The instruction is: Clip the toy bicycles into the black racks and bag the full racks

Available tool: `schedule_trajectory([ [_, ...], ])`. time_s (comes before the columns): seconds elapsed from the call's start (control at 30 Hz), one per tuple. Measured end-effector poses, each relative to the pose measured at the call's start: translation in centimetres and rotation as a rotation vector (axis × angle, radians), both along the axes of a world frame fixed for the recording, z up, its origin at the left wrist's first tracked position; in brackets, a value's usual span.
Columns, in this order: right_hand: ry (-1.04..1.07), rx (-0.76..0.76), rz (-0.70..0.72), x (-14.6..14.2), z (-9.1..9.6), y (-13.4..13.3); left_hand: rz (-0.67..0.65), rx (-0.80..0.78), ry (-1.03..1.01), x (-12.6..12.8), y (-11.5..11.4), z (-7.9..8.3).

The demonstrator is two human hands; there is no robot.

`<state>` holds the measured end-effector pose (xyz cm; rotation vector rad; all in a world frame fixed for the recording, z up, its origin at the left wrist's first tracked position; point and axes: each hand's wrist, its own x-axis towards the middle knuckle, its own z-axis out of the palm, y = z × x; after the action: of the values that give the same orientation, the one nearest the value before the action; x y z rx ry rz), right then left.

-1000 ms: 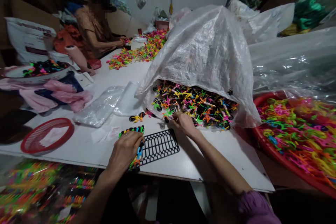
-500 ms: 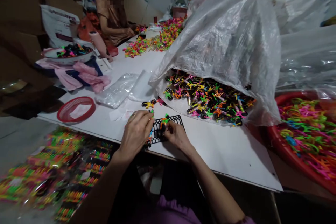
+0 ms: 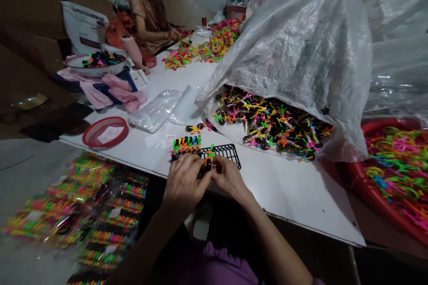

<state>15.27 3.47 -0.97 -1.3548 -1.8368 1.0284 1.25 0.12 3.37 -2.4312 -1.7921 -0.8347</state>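
A black plastic grid rack (image 3: 227, 153) lies at the table's near edge. Its left part carries a tight row of colourful toy bicycles (image 3: 187, 142). One orange and green toy bicycle (image 3: 209, 155) with black wheels stands at the row's right end, between my hands. My left hand (image 3: 185, 181) is closed, its thumb and fingers at that bicycle's near wheel; its palm covers the rack's near left corner. My right hand (image 3: 230, 176) pinches the same bicycle from the right, fingertips partly hidden.
A clear plastic bag (image 3: 294, 44) spills many toy bicycles at the right. A red basin (image 3: 359, 156) of colourful parts stands beyond it. A red basket (image 3: 87, 136), plastic sleeves (image 3: 157, 109) and a loose yellow bicycle (image 3: 194, 129) lie leftward. A co-worker (image 3: 150, 22) sits at the back left.
My left hand has drawn back toward the table edge, uncovering the bicycle row. My right hand has lowered the bicycle leftward against the row. The view has shifted slightly.
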Motion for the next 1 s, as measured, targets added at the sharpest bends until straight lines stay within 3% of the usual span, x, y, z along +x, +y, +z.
schedule_trajectory([
  [0.2,0.101,-0.027,-0.043,-1.1,-4.3,-0.8,-0.005,0.073,0.066,-2.7,-1.6,-0.4],
  [0.3,0.144,0.042,-0.043,-1.6,-5.0,-0.7,-0.078,0.055,0.067,-2.7,-1.5,-1.3],
  [0.43,-0.034,0.172,0.056,-1.3,-4.7,-0.8,-0.119,0.041,0.044,-1.7,-1.1,-2.7],
  [0.67,-0.362,0.150,0.197,-1.9,-3.4,-0.5,-0.131,0.062,-0.032,-1.3,-0.3,-3.5],
  [0.83,-0.255,0.048,0.313,-0.6,-2.6,-0.4,-0.202,0.132,-0.008,-2.2,-1.0,-3.9],
  [0.93,-0.198,-0.004,0.393,1.9,-1.9,1.9,-0.261,0.175,0.078,-3.3,-1.4,-4.4],
  [1.0,-0.282,0.089,0.254,3.3,-0.9,5.1,-0.309,0.216,0.136,-3.8,-1.4,-4.5],
])
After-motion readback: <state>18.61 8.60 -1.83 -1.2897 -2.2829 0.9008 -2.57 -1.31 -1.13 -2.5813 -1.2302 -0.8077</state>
